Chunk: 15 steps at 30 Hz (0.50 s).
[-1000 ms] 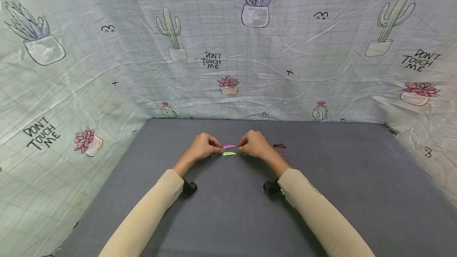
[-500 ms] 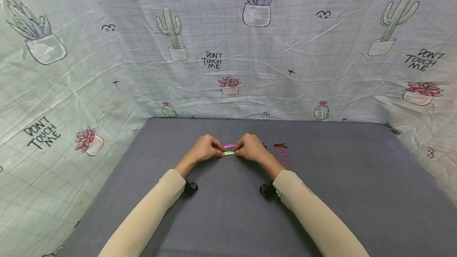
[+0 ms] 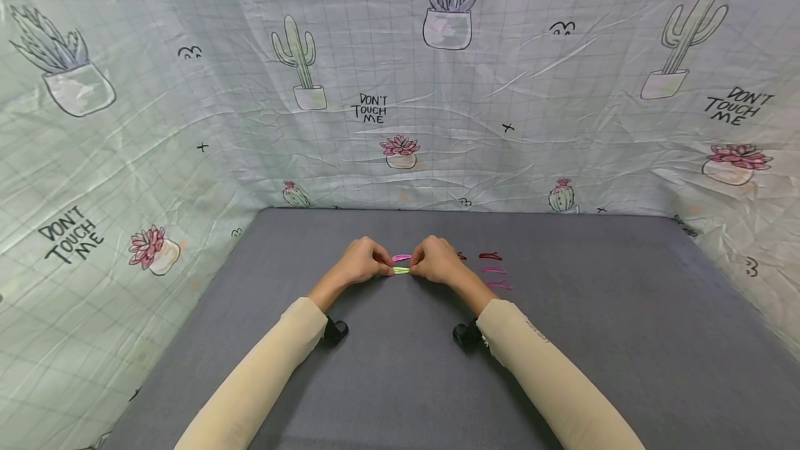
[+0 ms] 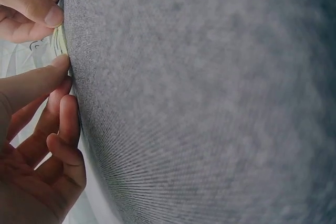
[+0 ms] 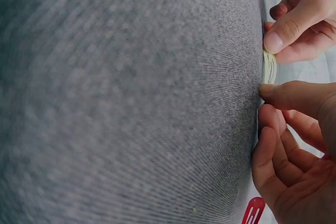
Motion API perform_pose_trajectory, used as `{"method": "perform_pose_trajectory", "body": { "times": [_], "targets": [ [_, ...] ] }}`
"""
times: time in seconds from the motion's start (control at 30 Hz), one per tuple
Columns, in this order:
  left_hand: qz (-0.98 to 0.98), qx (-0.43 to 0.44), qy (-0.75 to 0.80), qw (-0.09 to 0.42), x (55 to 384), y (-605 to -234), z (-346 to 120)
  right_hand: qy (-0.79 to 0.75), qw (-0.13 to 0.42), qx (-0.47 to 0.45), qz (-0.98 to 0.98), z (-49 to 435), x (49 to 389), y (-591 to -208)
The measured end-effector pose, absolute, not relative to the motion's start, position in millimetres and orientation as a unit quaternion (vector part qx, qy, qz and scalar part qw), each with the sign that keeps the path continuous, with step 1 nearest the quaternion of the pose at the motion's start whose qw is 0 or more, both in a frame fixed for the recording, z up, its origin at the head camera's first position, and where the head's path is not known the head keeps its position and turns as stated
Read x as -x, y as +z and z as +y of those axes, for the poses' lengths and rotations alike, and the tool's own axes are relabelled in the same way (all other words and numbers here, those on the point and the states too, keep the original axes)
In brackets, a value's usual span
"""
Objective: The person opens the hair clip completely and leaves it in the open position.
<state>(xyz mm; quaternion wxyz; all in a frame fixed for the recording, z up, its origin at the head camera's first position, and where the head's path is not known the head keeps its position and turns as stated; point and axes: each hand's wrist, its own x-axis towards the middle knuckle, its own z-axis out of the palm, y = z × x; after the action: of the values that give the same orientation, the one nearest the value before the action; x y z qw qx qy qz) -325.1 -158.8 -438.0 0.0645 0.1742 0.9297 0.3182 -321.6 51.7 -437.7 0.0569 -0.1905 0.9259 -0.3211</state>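
Observation:
A yellow-green snap hair clip (image 3: 401,271) lies crosswise between my two hands on the grey cloth. My left hand (image 3: 364,260) pinches its left end between thumb and fingertips. Its right end is pinched by my right hand (image 3: 436,260) in the same way. Both wrist views show the clip's slotted middle (image 4: 59,43) bridging the small gap between the thumbs, its ends covered by fingers. Just beyond it, a pink hair clip (image 3: 401,257) rests parallel, with fingers close to both its ends.
To the right of my right hand lie a red hair clip (image 3: 490,255) and two magenta clips (image 3: 494,270), in a column. Another dark red clip (image 3: 462,255) peeks out beside the knuckles. Behind the grey table (image 3: 400,380) hangs a cactus-print sheet (image 3: 450,89).
My right hand has moved left and both hands have come down to pinch the yellow-green clip's ends. The magenta clips and a dark red clip have come into view beside the right arm.

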Motion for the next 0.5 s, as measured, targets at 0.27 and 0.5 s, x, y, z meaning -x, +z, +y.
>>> {"method": "perform_pose_trajectory", "body": {
  "times": [0.27, 0.5],
  "targets": [
    [0.930, -0.170, 0.321, 0.061, 319.8, -438.5, -156.6, -0.326, 0.066, 0.174, 0.927, 53.3, 318.3, -438.5],
    [0.931, -0.170, 0.320, 0.049, 317.3, -440.0, -155.6, -0.340, 0.066, 0.178, 0.921, 55.3, 315.4, -439.2]
  ]
}}
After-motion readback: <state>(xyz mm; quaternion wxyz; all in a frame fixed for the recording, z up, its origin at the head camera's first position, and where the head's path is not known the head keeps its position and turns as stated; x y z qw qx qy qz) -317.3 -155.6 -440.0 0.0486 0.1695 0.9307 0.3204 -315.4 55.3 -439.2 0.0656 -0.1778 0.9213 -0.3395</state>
